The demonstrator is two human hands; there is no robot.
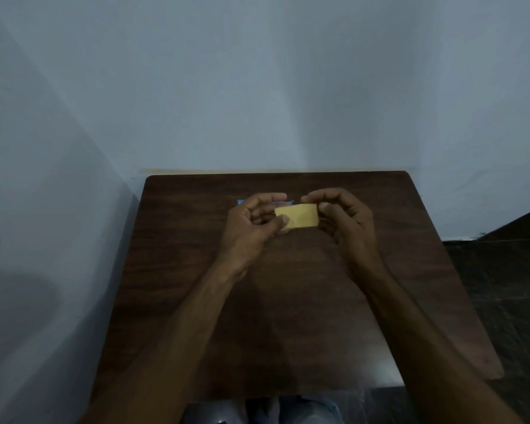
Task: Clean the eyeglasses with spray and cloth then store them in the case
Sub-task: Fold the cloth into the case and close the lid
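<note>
Both hands are raised a little above the far half of a dark wooden table (pixel 288 301), holding a small folded yellow cloth (pixel 297 217) stretched between them. The left hand (pixel 253 223) pinches the cloth's left end between thumb and fingers, the thumb lying on the near lower corner. The right hand (pixel 343 217) pinches the right end, thumb pressed on the front face and the fingers curled over the top. The cloth looks like a flat rectangle, lying roughly level. Just behind the left hand's fingers, a blue thing (pixel 240 202) lies on the table, mostly hidden, so what it is cannot be told. The eyeglasses and the spray cannot be made out in the dim light. The table stands against a pale wall (pixel 257 87), with dark floor (pixel 502 286) to the right.
</note>
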